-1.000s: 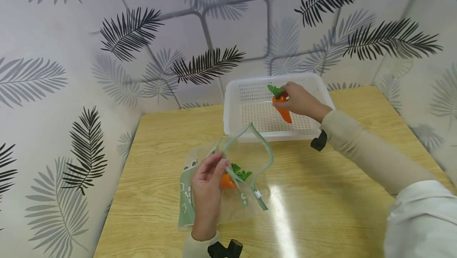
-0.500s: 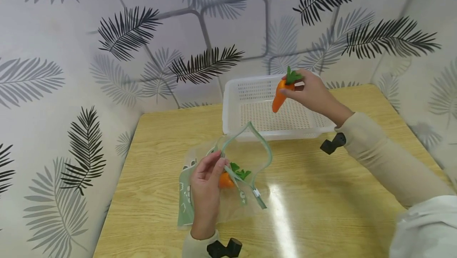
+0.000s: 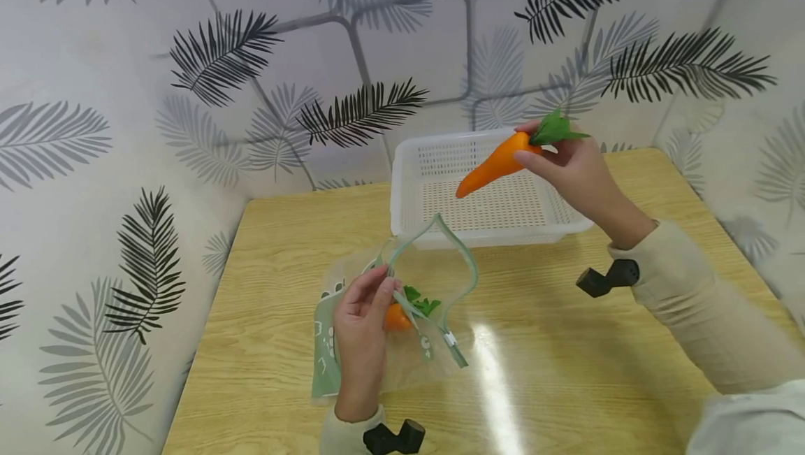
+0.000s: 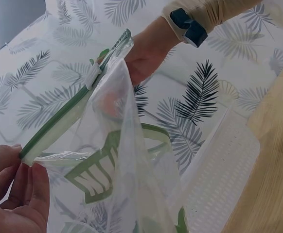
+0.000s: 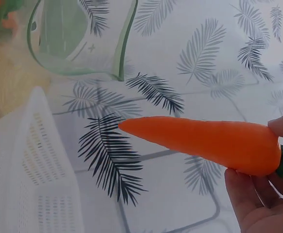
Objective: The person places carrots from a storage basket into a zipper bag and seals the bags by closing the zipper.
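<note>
The right arm reaches in from the lower right of the head view, forearm slanting up and inward, a dark wrist camera (image 3: 608,278) strapped over its sleeve (image 3: 679,294); the right hand (image 3: 578,172) pinches a carrot (image 3: 497,163) by its thick end, thumb and fingers clamped just below the leaves, the tip pointing left and down. The left arm comes up from the bottom edge; the left hand (image 3: 363,312) has thumb and fingertips closed on the green rim of a plastic bag (image 3: 327,347); an orange item (image 3: 397,317) with green leaves lies inside it.

The carrot shows over the white basket (image 3: 497,237), raised apart from its rim; the bag's mouth gapes between the hands, its top edge overlapping the basket's front in view; the basket stands at the back of the surface (image 3: 270,266), near the patterned wall (image 3: 302,35).
</note>
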Motion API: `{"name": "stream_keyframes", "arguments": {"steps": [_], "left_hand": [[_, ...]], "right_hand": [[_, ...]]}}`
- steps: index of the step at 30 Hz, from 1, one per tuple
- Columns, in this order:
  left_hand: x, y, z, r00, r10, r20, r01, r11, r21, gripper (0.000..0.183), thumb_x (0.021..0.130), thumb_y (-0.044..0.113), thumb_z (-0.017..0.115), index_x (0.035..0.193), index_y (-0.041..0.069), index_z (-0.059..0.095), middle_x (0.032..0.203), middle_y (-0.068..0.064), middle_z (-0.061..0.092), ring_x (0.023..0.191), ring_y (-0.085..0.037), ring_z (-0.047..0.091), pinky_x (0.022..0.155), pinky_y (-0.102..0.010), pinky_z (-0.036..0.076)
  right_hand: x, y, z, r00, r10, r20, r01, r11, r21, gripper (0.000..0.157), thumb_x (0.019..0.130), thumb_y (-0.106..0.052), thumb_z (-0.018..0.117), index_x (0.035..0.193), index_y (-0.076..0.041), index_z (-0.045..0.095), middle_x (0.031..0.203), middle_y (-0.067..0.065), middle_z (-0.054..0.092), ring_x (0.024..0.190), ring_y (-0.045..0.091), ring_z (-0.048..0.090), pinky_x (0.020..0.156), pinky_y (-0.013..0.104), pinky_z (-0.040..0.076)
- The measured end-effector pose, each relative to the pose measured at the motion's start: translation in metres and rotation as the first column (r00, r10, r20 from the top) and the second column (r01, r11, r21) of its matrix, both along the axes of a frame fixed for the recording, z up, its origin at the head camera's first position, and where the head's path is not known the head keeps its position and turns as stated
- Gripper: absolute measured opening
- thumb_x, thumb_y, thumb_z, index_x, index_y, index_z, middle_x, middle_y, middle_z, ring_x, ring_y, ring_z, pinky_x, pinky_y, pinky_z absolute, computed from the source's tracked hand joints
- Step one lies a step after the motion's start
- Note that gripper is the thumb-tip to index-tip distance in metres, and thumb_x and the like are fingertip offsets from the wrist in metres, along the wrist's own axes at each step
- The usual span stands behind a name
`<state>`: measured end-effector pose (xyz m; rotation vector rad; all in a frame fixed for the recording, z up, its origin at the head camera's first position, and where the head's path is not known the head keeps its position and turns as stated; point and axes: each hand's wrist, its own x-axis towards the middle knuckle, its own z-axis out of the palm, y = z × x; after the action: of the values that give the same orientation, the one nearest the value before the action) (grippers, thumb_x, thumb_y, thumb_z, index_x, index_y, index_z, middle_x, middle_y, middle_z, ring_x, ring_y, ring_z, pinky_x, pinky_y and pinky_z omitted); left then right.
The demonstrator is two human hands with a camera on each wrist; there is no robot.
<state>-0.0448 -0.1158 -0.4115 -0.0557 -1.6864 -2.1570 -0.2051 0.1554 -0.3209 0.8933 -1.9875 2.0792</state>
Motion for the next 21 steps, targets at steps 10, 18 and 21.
{"name": "stream_keyframes", "arguments": {"steps": [10, 18, 21], "left_hand": [[-0.001, 0.002, 0.000, 1.000, 0.001, 0.002, -0.001, 1.000, 0.007, 0.025, 0.084, 0.009, 0.060, 0.107, -0.002, 0.059, 0.097, -0.024, 0.057, 0.086, -0.028, 0.058, 0.081, -0.035, 0.048], [-0.003, 0.004, -0.002, 1.000, 0.000, 0.002, 0.000, 1.000, -0.006, 0.025, 0.083, 0.008, 0.060, 0.106, -0.001, 0.059, 0.096, -0.021, 0.058, 0.085, -0.027, 0.058, 0.081, -0.035, 0.048], [-0.004, 0.004, -0.003, 1.000, 0.000, -0.009, 0.000, 1.000, -0.009, 0.024, 0.083, 0.007, 0.060, 0.106, -0.002, 0.059, 0.094, -0.019, 0.059, 0.083, -0.026, 0.058, 0.079, -0.034, 0.049]], "right_hand": [[0.025, 0.002, -0.010, 0.997, 0.073, -0.010, -0.074, 0.995, -0.074, 0.031, 0.079, 0.011, 0.056, 0.110, 0.006, 0.052, 0.108, 0.017, 0.049, 0.090, 0.022, 0.052, 0.078, 0.020, 0.048], [0.035, -0.006, -0.033, 0.990, 0.141, 0.030, -0.139, 0.987, -0.078, 0.033, 0.080, 0.011, 0.055, 0.112, 0.005, 0.050, 0.112, 0.016, 0.049, 0.094, 0.022, 0.052, 0.079, 0.020, 0.047], [0.036, -0.010, -0.039, 0.986, 0.159, 0.038, -0.157, 0.986, -0.056, 0.034, 0.081, 0.010, 0.056, 0.114, 0.004, 0.049, 0.114, 0.017, 0.048, 0.097, 0.023, 0.051, 0.080, 0.021, 0.047]]}}
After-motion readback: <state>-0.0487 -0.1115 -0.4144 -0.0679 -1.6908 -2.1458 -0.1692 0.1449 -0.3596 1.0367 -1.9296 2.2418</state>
